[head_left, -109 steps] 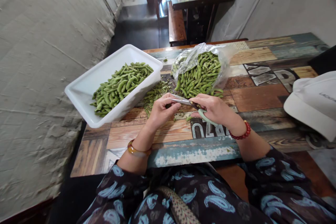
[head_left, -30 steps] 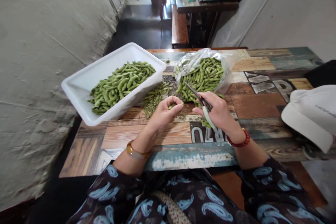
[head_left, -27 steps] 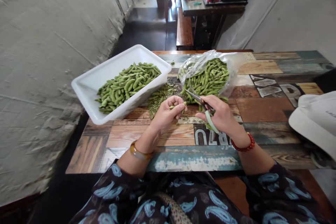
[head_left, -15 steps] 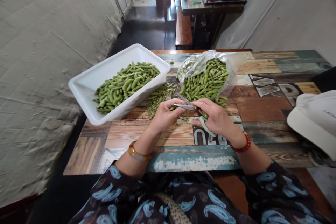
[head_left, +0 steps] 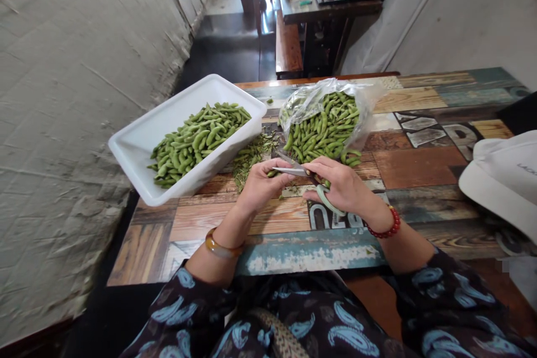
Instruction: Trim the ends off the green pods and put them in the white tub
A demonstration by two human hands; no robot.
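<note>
Between the thumb and fingers of my left hand (head_left: 260,185) is a green edamame pod (head_left: 272,173), partly hidden. My right hand (head_left: 342,183) is closed around a pair of scissors (head_left: 293,171) with pale green handles; the blades are spread and point left at the pod. A clear plastic bag (head_left: 369,112) full of edamame pods (head_left: 323,128) lies open just beyond my hands. To the left, a white plastic tub (head_left: 138,140) holds a heap of pods (head_left: 197,142). A pile of small green trimmings (head_left: 251,159) lies between tub and bag.
The patchwork wood-print table (head_left: 411,173) carries a white cap (head_left: 503,182) at its right side. A rough white wall (head_left: 62,95) runs along the left. Farther back are a wooden bench (head_left: 288,45) and a second table (head_left: 289,3) with bags and boxes.
The camera view has shifted slightly. My hands, the scissors and the pod keep nearly the same places, with the blades still spread.
</note>
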